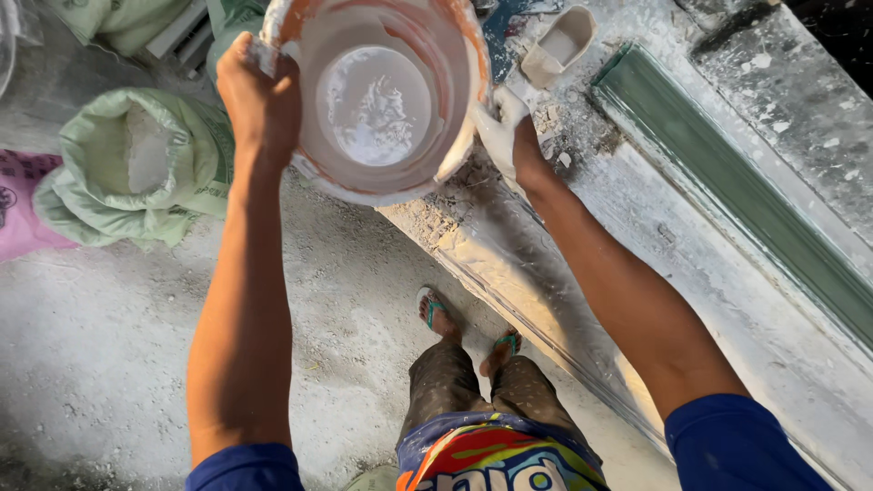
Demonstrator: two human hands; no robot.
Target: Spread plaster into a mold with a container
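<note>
Bucket (377, 100), orange plastic caked in white, is held up at the edge of a plaster-crusted workbench (691, 300), its mouth tipped toward the camera so that a shallow pool of wet white mix shows at the bottom. The person's left hand (259, 95) is clamped over the rim on the far-left side, fingers curled around the lip; the right hand (505, 132), coated in white, presses flat against the bucket's outer wall where it meets the bench, though how far its fingers wrap around cannot be seen. Both arms reach out nearly straight from blue sleeves, the left over the dusty floor, the right slanting along the bench edge.

Handling a bucket tilted like this well probably means keeping the rim grip firm while the lower hand steadies the wall, so the slick mix does not slop over the lip, and letting the bench edge take some of the weight.

Just beyond the bucket on the bench lies a small white scoop (559, 44), and a long green moulding strip (727, 182) runs along the bench's far side. On the floor to the left sits an open pale-green sack (136, 164) of white powder, with a pink bag (23, 205) beside it. Below, the person's feet in green-strapped sandals (432, 309) stand near the foot of the bench.
</note>
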